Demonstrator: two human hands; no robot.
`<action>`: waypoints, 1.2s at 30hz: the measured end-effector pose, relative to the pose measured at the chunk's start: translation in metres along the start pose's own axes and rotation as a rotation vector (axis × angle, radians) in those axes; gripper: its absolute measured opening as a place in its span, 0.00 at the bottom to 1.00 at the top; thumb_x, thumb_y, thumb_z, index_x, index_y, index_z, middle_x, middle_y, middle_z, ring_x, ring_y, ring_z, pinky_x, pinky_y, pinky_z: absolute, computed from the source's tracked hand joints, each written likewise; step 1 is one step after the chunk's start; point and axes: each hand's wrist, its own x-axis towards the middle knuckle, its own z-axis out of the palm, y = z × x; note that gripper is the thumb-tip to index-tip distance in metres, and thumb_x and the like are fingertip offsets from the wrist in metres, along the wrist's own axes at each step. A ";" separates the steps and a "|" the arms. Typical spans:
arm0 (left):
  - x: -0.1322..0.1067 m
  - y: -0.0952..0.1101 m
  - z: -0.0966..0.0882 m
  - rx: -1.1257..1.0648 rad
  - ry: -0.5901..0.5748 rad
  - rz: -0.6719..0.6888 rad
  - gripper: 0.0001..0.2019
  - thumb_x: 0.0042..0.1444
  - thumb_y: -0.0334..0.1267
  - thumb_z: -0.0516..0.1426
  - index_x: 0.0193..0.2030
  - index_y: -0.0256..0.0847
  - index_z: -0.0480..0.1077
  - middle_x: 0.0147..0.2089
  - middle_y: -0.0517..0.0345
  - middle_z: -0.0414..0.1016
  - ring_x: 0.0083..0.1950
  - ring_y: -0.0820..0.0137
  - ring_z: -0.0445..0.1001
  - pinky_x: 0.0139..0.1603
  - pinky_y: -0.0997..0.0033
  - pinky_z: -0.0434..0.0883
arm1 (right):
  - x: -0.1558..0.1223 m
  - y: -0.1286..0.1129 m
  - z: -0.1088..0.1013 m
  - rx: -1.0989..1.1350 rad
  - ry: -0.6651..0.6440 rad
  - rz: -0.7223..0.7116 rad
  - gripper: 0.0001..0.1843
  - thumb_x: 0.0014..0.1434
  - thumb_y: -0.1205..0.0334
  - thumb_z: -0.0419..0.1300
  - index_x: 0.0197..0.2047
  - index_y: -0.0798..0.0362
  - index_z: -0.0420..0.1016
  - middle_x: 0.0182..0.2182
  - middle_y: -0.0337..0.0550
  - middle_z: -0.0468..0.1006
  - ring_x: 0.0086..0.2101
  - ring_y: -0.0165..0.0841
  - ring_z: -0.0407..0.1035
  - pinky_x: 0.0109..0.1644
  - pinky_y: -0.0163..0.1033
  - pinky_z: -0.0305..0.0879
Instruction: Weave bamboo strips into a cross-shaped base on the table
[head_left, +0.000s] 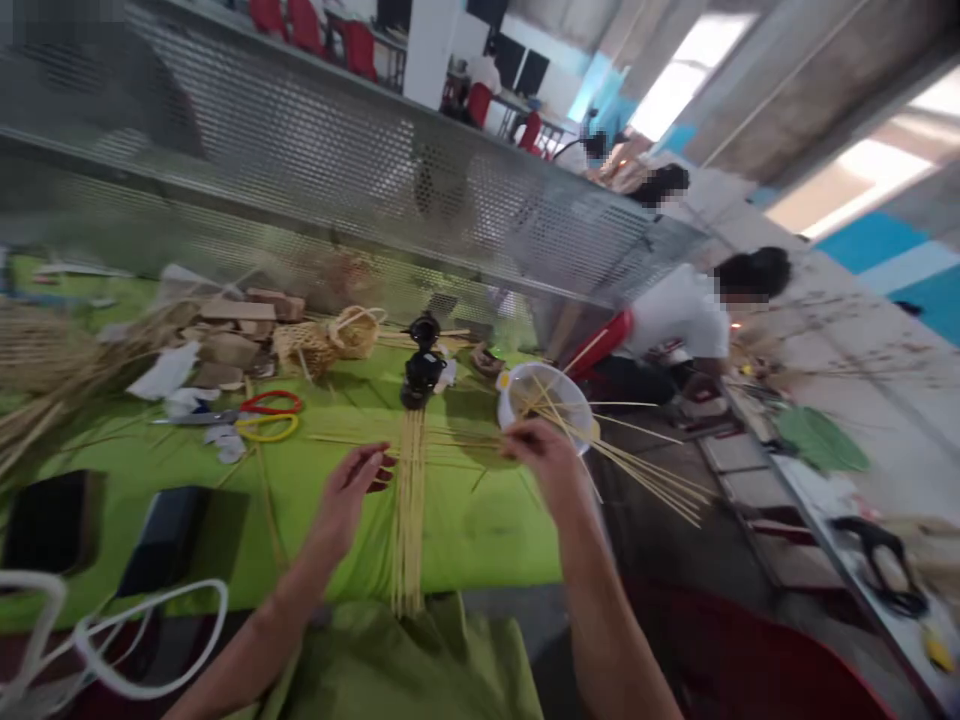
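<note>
A bundle of flat, pale plant-fibre strips [409, 520] runs lengthwise over the green cloth toward my lap. Its far end lies under a black weight-like object [421, 375]. A few thin crosswise strips [465, 441] pass over or through the bundle. My right hand [544, 450], to the right of the bundle, pinches the crosswise strips near their right ends. On the bundle's left edge is my left hand [360, 475], its fingers loosely bent and somewhat apart, with no clear grip visible. Slight blur hides whether its fingertips touch a strip.
A white bucket [510, 400] holding long strips stands right. Scissors [255, 415], small woven baskets [330, 340] and scraps lie left. Two dark devices [165, 530] and a white cable loop [150, 640] are near left. A perforated metal panel [300, 150] borders the back; a person sits right.
</note>
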 end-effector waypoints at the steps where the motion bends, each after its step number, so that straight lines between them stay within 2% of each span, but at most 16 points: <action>1: 0.003 -0.002 -0.003 0.003 0.014 -0.001 0.30 0.44 0.62 0.70 0.46 0.41 0.80 0.40 0.50 0.83 0.38 0.64 0.79 0.39 0.66 0.76 | 0.003 -0.012 -0.030 -0.038 0.183 -0.095 0.12 0.55 0.53 0.73 0.39 0.50 0.82 0.32 0.39 0.83 0.30 0.34 0.78 0.39 0.42 0.77; 2: 0.005 -0.005 -0.007 0.012 0.029 -0.010 0.31 0.42 0.63 0.71 0.44 0.41 0.80 0.39 0.51 0.83 0.37 0.64 0.79 0.38 0.66 0.76 | 0.005 -0.021 -0.057 -0.081 0.344 -0.192 0.12 0.56 0.53 0.73 0.40 0.50 0.81 0.34 0.40 0.83 0.31 0.35 0.79 0.41 0.43 0.77; 4: 0.009 -0.012 -0.019 0.044 0.064 -0.022 0.31 0.40 0.64 0.71 0.43 0.41 0.80 0.38 0.52 0.83 0.38 0.63 0.79 0.38 0.66 0.77 | 0.012 -0.025 -0.101 -0.162 0.571 -0.350 0.12 0.58 0.54 0.72 0.41 0.50 0.80 0.37 0.42 0.83 0.35 0.37 0.80 0.45 0.46 0.77; 5: 0.010 -0.016 -0.026 0.064 0.088 -0.034 0.31 0.38 0.64 0.72 0.42 0.41 0.80 0.38 0.52 0.83 0.37 0.63 0.79 0.38 0.65 0.77 | 0.017 -0.019 -0.116 -0.217 0.633 -0.383 0.12 0.59 0.53 0.70 0.42 0.51 0.80 0.37 0.43 0.83 0.37 0.38 0.80 0.48 0.47 0.76; 7: 0.010 -0.026 -0.040 0.098 0.151 -0.055 0.32 0.35 0.64 0.73 0.41 0.42 0.80 0.36 0.54 0.83 0.37 0.62 0.79 0.37 0.65 0.78 | 0.029 0.007 -0.132 -0.385 0.659 -0.331 0.13 0.61 0.50 0.67 0.41 0.51 0.79 0.38 0.46 0.83 0.39 0.39 0.79 0.50 0.47 0.74; 8: 0.009 -0.030 -0.048 0.108 0.175 -0.057 0.32 0.35 0.64 0.73 0.41 0.42 0.80 0.36 0.54 0.82 0.37 0.63 0.79 0.38 0.65 0.78 | 0.035 0.025 -0.134 -0.508 0.623 -0.245 0.15 0.62 0.47 0.63 0.40 0.51 0.79 0.39 0.47 0.83 0.40 0.39 0.78 0.50 0.46 0.73; 10: 0.006 -0.040 -0.062 0.128 0.203 -0.061 0.32 0.35 0.64 0.72 0.41 0.42 0.79 0.36 0.54 0.83 0.37 0.63 0.80 0.38 0.65 0.79 | 0.046 0.067 -0.131 -0.577 0.533 -0.142 0.16 0.60 0.48 0.62 0.37 0.52 0.81 0.38 0.49 0.85 0.38 0.40 0.78 0.49 0.46 0.73; 13: 0.001 -0.051 -0.081 0.150 0.233 -0.060 0.31 0.36 0.63 0.72 0.42 0.42 0.79 0.37 0.54 0.83 0.38 0.62 0.80 0.38 0.64 0.80 | 0.054 0.121 -0.122 -0.661 0.350 0.057 0.13 0.54 0.50 0.64 0.32 0.50 0.83 0.31 0.44 0.85 0.34 0.40 0.77 0.44 0.44 0.73; 15: -0.002 -0.055 -0.089 0.155 0.253 -0.063 0.31 0.36 0.62 0.71 0.42 0.42 0.79 0.37 0.54 0.83 0.38 0.62 0.80 0.38 0.64 0.80 | 0.057 0.142 -0.120 -0.688 0.275 0.144 0.09 0.50 0.53 0.66 0.27 0.48 0.82 0.26 0.41 0.83 0.31 0.39 0.76 0.41 0.43 0.72; 17: -0.004 -0.058 -0.094 0.155 0.271 -0.076 0.31 0.35 0.62 0.72 0.42 0.42 0.79 0.36 0.55 0.83 0.37 0.64 0.80 0.37 0.66 0.80 | 0.060 0.151 -0.122 -0.698 0.234 0.198 0.09 0.50 0.53 0.66 0.24 0.48 0.80 0.24 0.40 0.81 0.30 0.39 0.76 0.40 0.42 0.72; 22: -0.010 -0.056 -0.091 0.149 0.277 -0.087 0.32 0.33 0.62 0.72 0.41 0.42 0.79 0.36 0.54 0.83 0.36 0.63 0.80 0.36 0.65 0.80 | 0.072 0.146 -0.124 -0.678 0.209 0.234 0.14 0.61 0.51 0.62 0.28 0.49 0.80 0.29 0.40 0.82 0.36 0.38 0.77 0.49 0.47 0.73; 27: -0.013 -0.050 -0.081 0.157 0.251 -0.080 0.30 0.35 0.61 0.72 0.41 0.42 0.80 0.37 0.52 0.83 0.38 0.61 0.81 0.37 0.63 0.81 | 0.078 0.130 -0.121 -0.580 0.165 0.207 0.15 0.64 0.52 0.67 0.30 0.53 0.78 0.28 0.39 0.81 0.34 0.35 0.77 0.47 0.44 0.73; 30: -0.010 -0.046 -0.075 0.153 0.242 -0.091 0.30 0.33 0.61 0.73 0.40 0.43 0.80 0.36 0.52 0.83 0.37 0.61 0.81 0.37 0.64 0.80 | 0.079 0.114 -0.130 -0.527 0.260 0.150 0.16 0.60 0.50 0.63 0.30 0.53 0.82 0.29 0.44 0.84 0.37 0.40 0.78 0.49 0.46 0.72; 32: -0.006 -0.043 -0.069 0.155 0.218 -0.085 0.30 0.33 0.61 0.73 0.39 0.43 0.80 0.36 0.52 0.83 0.37 0.61 0.80 0.37 0.64 0.79 | 0.076 0.099 -0.137 -0.503 0.344 0.100 0.19 0.59 0.47 0.61 0.36 0.54 0.84 0.35 0.47 0.86 0.41 0.43 0.78 0.52 0.47 0.71; 34: -0.001 -0.038 -0.058 0.170 0.185 -0.061 0.30 0.34 0.61 0.72 0.40 0.43 0.80 0.37 0.52 0.83 0.38 0.60 0.80 0.38 0.63 0.79 | 0.068 0.078 -0.143 -0.461 0.454 -0.004 0.22 0.60 0.46 0.59 0.41 0.55 0.84 0.39 0.49 0.86 0.43 0.42 0.78 0.54 0.48 0.70; 36: 0.004 -0.030 -0.043 0.193 0.152 -0.010 0.30 0.34 0.62 0.72 0.39 0.44 0.80 0.37 0.52 0.83 0.40 0.58 0.80 0.42 0.61 0.78 | 0.056 0.054 -0.142 -0.377 0.577 -0.158 0.21 0.61 0.45 0.61 0.42 0.54 0.84 0.40 0.49 0.86 0.42 0.42 0.78 0.54 0.48 0.71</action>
